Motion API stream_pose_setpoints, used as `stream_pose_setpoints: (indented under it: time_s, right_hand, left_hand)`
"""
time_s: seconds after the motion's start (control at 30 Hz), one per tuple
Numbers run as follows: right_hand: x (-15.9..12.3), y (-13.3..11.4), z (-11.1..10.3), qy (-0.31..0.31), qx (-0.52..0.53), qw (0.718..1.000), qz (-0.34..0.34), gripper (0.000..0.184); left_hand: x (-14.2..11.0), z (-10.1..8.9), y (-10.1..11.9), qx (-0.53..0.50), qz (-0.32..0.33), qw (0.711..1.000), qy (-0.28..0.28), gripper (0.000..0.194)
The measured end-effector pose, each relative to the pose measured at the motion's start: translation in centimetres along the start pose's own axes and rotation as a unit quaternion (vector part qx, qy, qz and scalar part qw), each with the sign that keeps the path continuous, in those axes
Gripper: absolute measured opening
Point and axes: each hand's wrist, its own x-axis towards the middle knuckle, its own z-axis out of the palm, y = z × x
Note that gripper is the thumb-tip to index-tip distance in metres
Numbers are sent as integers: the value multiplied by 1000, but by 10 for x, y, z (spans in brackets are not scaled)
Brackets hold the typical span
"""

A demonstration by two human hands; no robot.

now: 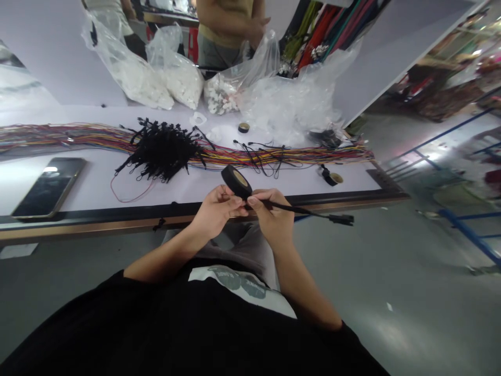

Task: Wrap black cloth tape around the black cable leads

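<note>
Just over the table's front edge, my two hands meet at a roll of black tape [237, 181] with a tan core. My left hand [216, 211] is closed, its fingers pinching at the underside of the roll. In my closed right hand [276, 216] is a black taped cable [297, 209], which runs out to the right and ends in a black connector [342, 219]. Thumbs and fingertips of both hands nearly touch below the roll. The spot where the tape meets the cable is partly hidden by my fingers.
Long coloured wires [293, 155] lie across the table, with a heap of black connector leads [160, 149] on them. A phone [50, 187] lies at left. Tape rolls [334, 179] rest nearby. Clear plastic bags [183, 78] line the back. Another person [230, 28] stands beyond.
</note>
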Motion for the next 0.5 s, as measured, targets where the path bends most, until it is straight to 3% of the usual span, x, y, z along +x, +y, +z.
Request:
stream_pose_setpoints:
  time_s: [0.1,0.17,0.27,0.37,0.5]
  right_hand:
    - [-1,-2,1,-11,4,1000,14,12]
    - [-1,-3,-1,-33,3,999,42,14]
    - [1,-5,-4,-56,30,995,77,19]
    - [4,-7,-9,-92,69,989,94,23]
    - [11,-12,-14,-140,40,983,115,23]
  left_hand:
    - [8,-6,3,-44,-119,988,-90,19]
    - [12,-9,5,-45,-159,978,-124,16]
    - [15,-7,6,-38,-126,986,-105,12]
    - [12,-4,9,-6,-83,994,-72,20]
    - [7,-7,15,80,-29,989,-117,24]
